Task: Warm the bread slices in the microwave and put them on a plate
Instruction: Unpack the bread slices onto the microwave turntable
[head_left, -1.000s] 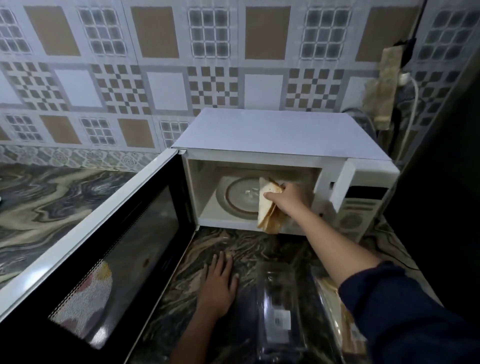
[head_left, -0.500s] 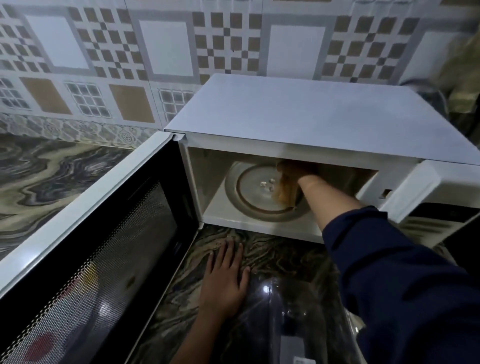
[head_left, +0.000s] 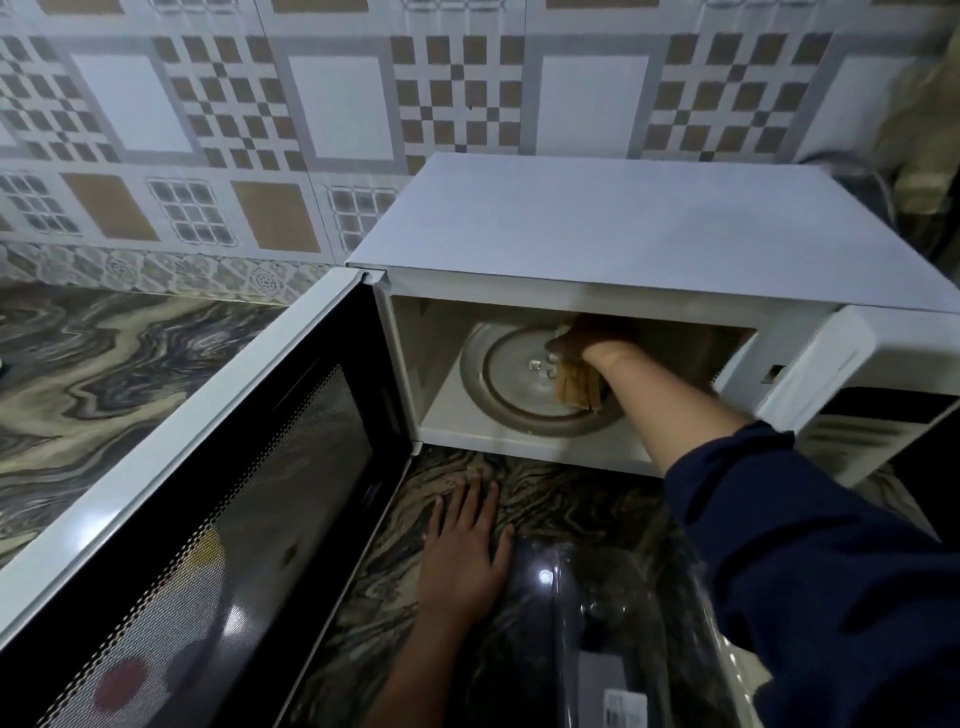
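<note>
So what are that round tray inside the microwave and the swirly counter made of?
The round tray looks like clear glass: it is see-through and glossy, with the hub visible through its middle. The counter looks like polished stone, perhaps marble or granite, judging by its swirling grey and cream veins and its sheen. A printed laminate cannot be ruled out.

The bread slices (head_left: 574, 383), tan-crusted and pressed together, hang on edge inside the white microwave (head_left: 623, 234). The right hand (head_left: 597, 336) grips them from above, their lower edges down at the 3 o'clock side of the round glass turntable (head_left: 514, 400). The microwave's black-windowed door (head_left: 218, 519) stands wide open toward 8 o'clock.
</note>
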